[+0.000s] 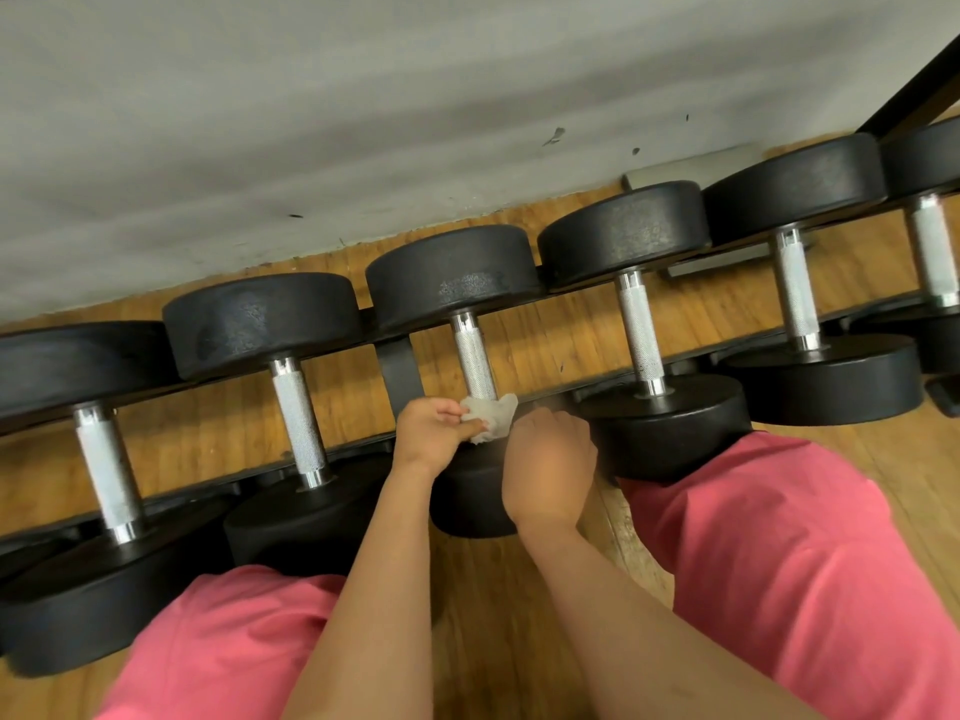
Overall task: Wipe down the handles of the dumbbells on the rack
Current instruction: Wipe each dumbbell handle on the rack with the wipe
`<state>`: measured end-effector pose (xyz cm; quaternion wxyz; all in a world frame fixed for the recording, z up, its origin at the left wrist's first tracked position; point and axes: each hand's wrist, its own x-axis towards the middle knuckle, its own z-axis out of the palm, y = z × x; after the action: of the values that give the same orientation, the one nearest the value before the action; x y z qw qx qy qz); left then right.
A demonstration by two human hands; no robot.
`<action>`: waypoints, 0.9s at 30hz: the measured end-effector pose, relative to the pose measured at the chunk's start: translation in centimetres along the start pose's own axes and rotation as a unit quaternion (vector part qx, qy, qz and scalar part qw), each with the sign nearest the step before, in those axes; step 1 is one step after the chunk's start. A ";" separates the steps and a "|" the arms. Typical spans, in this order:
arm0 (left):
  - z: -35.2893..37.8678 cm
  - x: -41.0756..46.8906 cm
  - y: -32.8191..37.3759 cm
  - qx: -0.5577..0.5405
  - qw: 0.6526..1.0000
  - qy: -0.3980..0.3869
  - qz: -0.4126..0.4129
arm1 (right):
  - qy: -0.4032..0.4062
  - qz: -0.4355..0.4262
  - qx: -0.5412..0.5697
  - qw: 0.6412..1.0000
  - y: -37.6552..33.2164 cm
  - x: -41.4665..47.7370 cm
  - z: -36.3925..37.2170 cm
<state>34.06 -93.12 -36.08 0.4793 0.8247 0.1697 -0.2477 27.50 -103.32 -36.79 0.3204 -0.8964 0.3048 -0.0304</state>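
Several black dumbbells with knurled silver handles lie side by side on a low black rack. At the near end of the middle dumbbell's handle a crumpled white wipe is pressed against the metal. My left hand pinches the wipe from the left. My right hand sits just right of the wipe with curled fingers; it is blurred, and I cannot tell whether it holds the wipe. The near weight of that dumbbell is partly hidden by both hands.
My knees in pink shorts flank the arms, close to the rack's front. Neighbouring handles stand left and right. A grey wall runs behind the rack; wooden floor lies below.
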 end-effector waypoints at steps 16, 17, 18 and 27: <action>0.0 0.1 0.3 -0.061 0.996 0.056 -0.032 | -0.005 -0.002 -0.002 1.000 0.1 0.1 -0.1; 0.1 0.0 0.4 -0.068 0.996 0.055 -0.029 | -0.004 -0.002 -0.001 1.000 0.1 0.0 -0.1; 0.2 -0.1 0.7 -0.068 0.997 0.041 -0.025 | -0.003 -0.002 -0.001 1.000 0.1 0.0 -0.1; 0.1 0.3 0.1 -0.071 0.995 0.065 -0.028 | -0.009 0.006 0.004 1.000 -0.1 0.0 -0.2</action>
<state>34.31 -93.24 -36.24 0.5174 0.7980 0.2405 -0.1941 27.45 -103.35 -36.63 0.3269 -0.8934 0.3073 -0.0222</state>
